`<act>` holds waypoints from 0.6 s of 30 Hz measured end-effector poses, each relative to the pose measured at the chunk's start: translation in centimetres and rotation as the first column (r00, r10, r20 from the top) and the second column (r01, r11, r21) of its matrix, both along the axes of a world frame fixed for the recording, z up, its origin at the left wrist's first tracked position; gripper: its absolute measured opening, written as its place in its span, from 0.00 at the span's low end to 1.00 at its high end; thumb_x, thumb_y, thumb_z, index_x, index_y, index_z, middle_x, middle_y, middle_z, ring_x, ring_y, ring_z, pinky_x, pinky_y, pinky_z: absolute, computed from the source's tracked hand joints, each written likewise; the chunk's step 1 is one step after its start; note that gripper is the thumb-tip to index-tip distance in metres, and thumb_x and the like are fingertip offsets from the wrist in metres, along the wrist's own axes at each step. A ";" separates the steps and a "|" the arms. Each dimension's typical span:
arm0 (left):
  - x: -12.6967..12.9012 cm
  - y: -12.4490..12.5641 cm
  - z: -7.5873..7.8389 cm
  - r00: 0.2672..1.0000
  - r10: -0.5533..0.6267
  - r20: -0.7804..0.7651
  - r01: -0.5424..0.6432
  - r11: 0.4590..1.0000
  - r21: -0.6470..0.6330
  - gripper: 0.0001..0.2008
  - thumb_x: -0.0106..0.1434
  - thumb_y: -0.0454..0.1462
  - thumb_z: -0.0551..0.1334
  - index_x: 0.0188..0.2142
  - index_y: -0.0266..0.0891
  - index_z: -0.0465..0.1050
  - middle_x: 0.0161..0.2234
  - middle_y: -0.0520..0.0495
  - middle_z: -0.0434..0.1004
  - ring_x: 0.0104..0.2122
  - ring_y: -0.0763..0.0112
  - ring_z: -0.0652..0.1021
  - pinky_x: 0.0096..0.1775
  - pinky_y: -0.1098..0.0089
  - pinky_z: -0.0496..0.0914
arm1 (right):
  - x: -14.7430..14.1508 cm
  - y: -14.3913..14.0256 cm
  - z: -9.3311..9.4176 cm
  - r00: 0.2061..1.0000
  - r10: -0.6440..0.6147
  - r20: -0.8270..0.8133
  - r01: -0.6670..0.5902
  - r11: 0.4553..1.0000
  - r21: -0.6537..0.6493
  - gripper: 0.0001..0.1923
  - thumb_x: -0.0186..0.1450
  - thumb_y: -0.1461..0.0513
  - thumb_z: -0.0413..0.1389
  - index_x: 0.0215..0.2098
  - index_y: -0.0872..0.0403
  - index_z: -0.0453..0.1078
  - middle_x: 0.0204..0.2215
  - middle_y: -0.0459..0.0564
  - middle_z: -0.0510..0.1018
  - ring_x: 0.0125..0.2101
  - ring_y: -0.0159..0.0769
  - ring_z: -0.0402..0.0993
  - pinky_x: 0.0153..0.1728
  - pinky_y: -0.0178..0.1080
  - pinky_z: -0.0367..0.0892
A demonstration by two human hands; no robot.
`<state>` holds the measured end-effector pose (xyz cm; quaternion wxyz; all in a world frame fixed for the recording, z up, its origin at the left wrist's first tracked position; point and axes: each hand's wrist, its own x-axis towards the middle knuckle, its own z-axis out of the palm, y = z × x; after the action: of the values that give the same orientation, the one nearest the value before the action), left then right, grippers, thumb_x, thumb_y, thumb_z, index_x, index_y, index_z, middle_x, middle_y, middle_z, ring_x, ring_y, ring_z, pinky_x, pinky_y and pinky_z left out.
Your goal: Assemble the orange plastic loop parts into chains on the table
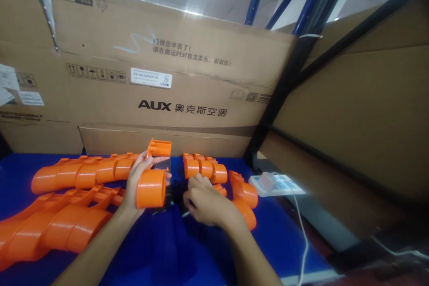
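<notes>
Near the bench's back edge, the left hand (136, 183) grips an orange plastic fitting (152, 183), seemingly light, stiff and smooth, best held by its round collar; the right hand (204, 203) curls over small dark parts (176, 194).

head view; forward and down; close over blue table (187, 250); cardboard boxes (167, 80) behind

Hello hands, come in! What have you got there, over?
Left hand gripping orange plastic cylinder part, fingers around it. Right hand closed on small dark pieces on blue table. More orange parts stacked either side.
</notes>
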<state>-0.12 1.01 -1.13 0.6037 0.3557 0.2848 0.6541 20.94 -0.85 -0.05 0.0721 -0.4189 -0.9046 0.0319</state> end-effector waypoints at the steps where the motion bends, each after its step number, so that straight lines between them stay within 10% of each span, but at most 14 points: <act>1: 0.0 0.0 0.0 1.000 -0.002 0.004 0.002 1.000 -0.001 0.21 0.59 0.45 0.64 0.49 0.38 0.67 0.45 0.37 0.81 0.26 0.61 0.83 0.26 0.63 0.79 | 0.2 0.1 0.1 1.000 -0.001 -0.014 0.001 1.000 -0.005 0.09 0.61 0.67 0.56 0.28 0.51 0.77 0.34 0.52 0.70 0.39 0.42 0.62 0.40 0.42 0.59; 18: -0.2 0.2 -0.2 1.000 -0.017 0.007 0.017 1.000 -0.001 0.21 0.59 0.44 0.66 0.48 0.38 0.67 0.46 0.37 0.81 0.27 0.59 0.83 0.27 0.61 0.78 | 0.0 -0.3 -0.2 0.995 -0.062 0.075 0.066 0.997 -0.049 0.08 0.58 0.67 0.59 0.30 0.51 0.80 0.36 0.53 0.69 0.41 0.44 0.62 0.44 0.43 0.58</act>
<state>-0.30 1.18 -1.35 0.6103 0.3554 0.2798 0.6503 20.95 -1.15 -0.20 0.0289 -0.4502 -0.8917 0.0376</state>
